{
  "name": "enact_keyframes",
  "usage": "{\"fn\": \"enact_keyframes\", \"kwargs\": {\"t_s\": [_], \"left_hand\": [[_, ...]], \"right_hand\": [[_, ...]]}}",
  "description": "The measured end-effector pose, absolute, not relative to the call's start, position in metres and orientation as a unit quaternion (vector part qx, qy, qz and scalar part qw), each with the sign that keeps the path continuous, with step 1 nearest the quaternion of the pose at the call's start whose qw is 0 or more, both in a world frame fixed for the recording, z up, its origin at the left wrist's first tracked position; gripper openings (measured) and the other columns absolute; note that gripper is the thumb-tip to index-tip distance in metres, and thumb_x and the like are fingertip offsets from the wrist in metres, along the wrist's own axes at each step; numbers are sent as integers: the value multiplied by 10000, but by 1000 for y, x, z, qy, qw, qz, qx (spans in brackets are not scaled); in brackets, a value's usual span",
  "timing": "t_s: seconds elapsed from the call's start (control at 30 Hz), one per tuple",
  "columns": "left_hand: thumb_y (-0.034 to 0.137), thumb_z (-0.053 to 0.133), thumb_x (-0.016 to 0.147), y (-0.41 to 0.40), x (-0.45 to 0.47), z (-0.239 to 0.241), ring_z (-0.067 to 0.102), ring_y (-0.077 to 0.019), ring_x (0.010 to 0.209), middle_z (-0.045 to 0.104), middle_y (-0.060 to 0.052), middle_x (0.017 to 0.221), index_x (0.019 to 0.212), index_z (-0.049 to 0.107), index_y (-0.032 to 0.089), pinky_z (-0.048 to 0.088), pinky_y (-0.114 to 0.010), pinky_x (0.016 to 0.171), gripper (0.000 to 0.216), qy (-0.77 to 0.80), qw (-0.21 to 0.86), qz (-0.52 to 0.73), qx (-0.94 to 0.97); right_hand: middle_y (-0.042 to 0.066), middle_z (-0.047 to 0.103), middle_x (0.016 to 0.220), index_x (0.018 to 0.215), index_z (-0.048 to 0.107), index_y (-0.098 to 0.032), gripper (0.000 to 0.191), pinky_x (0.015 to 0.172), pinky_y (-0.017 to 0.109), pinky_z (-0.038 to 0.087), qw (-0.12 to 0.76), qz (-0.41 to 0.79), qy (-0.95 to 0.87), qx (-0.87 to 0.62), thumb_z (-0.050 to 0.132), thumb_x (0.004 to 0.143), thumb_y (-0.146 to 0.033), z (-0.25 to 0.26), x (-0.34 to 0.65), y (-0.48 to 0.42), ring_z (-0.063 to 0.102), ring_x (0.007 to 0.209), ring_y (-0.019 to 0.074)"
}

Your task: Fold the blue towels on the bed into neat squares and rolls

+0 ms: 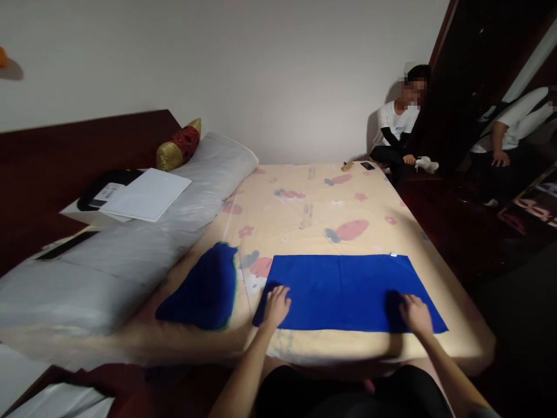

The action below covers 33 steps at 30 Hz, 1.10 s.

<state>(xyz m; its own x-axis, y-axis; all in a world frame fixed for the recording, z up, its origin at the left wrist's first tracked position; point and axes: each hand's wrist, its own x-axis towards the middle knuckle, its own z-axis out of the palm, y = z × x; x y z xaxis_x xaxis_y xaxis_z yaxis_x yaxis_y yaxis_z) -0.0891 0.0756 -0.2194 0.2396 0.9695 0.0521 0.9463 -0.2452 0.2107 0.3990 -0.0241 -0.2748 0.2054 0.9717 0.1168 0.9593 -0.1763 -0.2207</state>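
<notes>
A blue towel (339, 290) lies spread flat on the bed, a small white tag at its far right edge. My left hand (277, 305) is over the towel's left side, palm down, its fingers loosely stretched and holding nothing. Near the right edge is my right hand (416, 313), fingers extended and a dark shadow beside it; whether it touches the fabric I cannot tell. Left of the towel, a second blue cloth (202, 290) with a green edge lies loosely bunched.
The bed carries a patterned sheet (300, 215). A long grey pillow (174, 249) lies along the left, with a white box lid (148, 194) and a red-gold cushion (179, 145) on it. A phone (368, 166) is at the far edge. Two people sit at the right.
</notes>
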Motion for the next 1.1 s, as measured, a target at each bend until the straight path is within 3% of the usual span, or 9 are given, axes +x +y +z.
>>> {"fn": "enact_keyframes", "kwargs": {"t_s": [0.1, 0.2, 0.37, 0.47, 0.63, 0.77, 0.87, 1.1], "left_hand": [[162, 388, 894, 61, -15, -242, 384, -223, 1361, 453, -105, 1475, 1410, 435, 174, 350, -396, 1068, 519, 590, 60, 110, 797], [196, 354, 924, 36, 43, -267, 282, -212, 1427, 336, -88, 1549, 1491, 295, 160, 310, -412, 1116, 572, 557, 59, 121, 819], [354, 330, 976, 16, 53, -293, 268, -195, 1434, 287, -27, 1568, 1528, 147, 261, 275, -441, 1146, 589, 456, 68, 99, 882], [403, 310, 984, 23, 3, -297, 249, -209, 1441, 242, -32, 1580, 1523, 151, 276, 242, -468, 1152, 576, 487, 64, 65, 868], [435, 299, 969, 26, -123, -295, 228, -245, 1448, 242, -76, 1573, 1511, 234, 198, 183, -520, 1155, 594, 678, 5, 27, 735], [384, 361, 953, 29, -181, -273, 336, -232, 1404, 401, -65, 1502, 1436, 421, 233, 147, -501, 1168, 510, 650, 7, 19, 759], [351, 367, 960, 46, -169, -250, 335, -253, 1404, 446, -83, 1472, 1380, 502, 226, 136, -526, 1167, 459, 632, -6, 52, 773], [241, 281, 987, 65, -11, -252, 247, -193, 1441, 307, -76, 1553, 1520, 200, 198, 235, -429, 1158, 541, 552, 38, 124, 824]], "right_hand": [[103, 501, 1427, 1384, 488, -199, 487, 1024, 389, 397, 147, 36, -672, -725, 281, 952, -286, -291, 309, -5, 460, 1307, 227], [65, 378, 1518, 1467, 360, -237, 506, 1060, 402, 360, 154, 51, -704, -691, 240, 979, -297, -305, 237, -2, 350, 1390, 200], [2, 333, 1538, 1457, 367, -318, 489, 1118, 396, 279, 149, 69, -746, -645, 309, 979, -403, -311, 218, -9, 278, 1424, 177], [41, 323, 1543, 1458, 375, -287, 517, 1125, 454, 249, 147, 66, -723, -672, 261, 981, -454, -315, 273, -21, 262, 1432, 210], [99, 299, 1554, 1470, 357, -216, 636, 1110, 521, 244, 161, -14, -574, -803, 186, 945, -530, -336, 405, -78, 250, 1435, 257], [124, 376, 1512, 1438, 403, -211, 644, 1077, 538, 288, 168, -22, -562, -810, 223, 923, -552, -342, 451, -104, 339, 1395, 276], [129, 406, 1493, 1397, 454, -209, 570, 1067, 535, 299, 198, -43, -568, -798, 225, 946, -473, -329, 427, -85, 345, 1393, 270], [108, 332, 1533, 1459, 368, -236, 492, 1078, 491, 310, 209, 42, -705, -677, 236, 987, -289, -301, 282, 1, 279, 1425, 237]]}}
